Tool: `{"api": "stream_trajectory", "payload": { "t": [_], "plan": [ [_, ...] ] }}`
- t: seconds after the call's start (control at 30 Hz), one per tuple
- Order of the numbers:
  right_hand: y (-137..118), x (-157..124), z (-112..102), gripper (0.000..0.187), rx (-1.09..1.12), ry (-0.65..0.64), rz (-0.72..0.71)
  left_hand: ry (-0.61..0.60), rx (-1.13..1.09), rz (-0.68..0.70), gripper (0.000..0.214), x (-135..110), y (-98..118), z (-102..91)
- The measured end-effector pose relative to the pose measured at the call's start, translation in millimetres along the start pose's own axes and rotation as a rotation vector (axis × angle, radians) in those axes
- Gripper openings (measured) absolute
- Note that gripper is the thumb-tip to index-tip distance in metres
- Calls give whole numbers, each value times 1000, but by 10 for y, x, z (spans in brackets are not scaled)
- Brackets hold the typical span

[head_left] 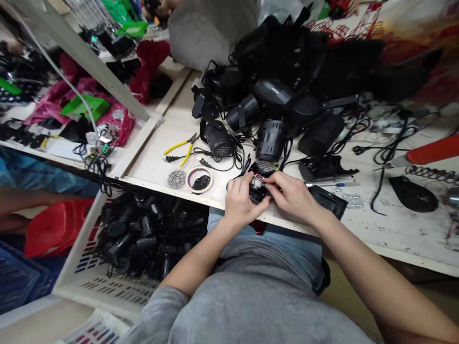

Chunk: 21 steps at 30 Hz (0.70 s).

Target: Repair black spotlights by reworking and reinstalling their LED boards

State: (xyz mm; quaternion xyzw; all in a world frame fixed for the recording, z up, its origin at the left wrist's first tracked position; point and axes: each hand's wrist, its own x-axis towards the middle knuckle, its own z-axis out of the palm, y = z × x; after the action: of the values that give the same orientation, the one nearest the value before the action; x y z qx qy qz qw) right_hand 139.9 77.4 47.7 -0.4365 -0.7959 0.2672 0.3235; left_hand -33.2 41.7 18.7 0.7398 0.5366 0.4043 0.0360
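At the front edge of the white workbench, an opened black lamp housing [256, 193] shows small parts inside. My left hand [238, 200] is closed around its left side, fingers over the top and thumb along the near edge. From the right, my right hand [292, 193] pinches a thin red wire [264, 180] over the housing. Right behind stands a slotted black cylinder [270, 138] with a studded round end. The finer parts between my fingertips are too small to make out.
Yellow-handled pliers [188, 149], a dish of small screws [176, 178] and a tape roll [211, 180] lie left. Black housings [279, 57] pile up behind. Rightward are a screwdriver [337, 184] and red-handled tool [433, 150]. A white crate [68, 272] of black parts stands below.
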Motion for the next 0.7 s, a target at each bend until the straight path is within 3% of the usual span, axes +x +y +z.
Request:
{"api": "stream_trajectory", "payload": {
  "t": [0.2,0.33,0.5,0.7],
  "plan": [
    [-3,72,-39,10,144,83,176,-85,-21,6,92,29,39,-96],
    [59,102,-30,15,299,114,284,-88,-38,32,88,16,63,-160],
    [67,119,-13,27,459,135,341,17,-35,-18,85,52,77,-220],
    [47,111,6,25,530,152,371,80,-56,26,79,50,105,-233]
  ]
}}
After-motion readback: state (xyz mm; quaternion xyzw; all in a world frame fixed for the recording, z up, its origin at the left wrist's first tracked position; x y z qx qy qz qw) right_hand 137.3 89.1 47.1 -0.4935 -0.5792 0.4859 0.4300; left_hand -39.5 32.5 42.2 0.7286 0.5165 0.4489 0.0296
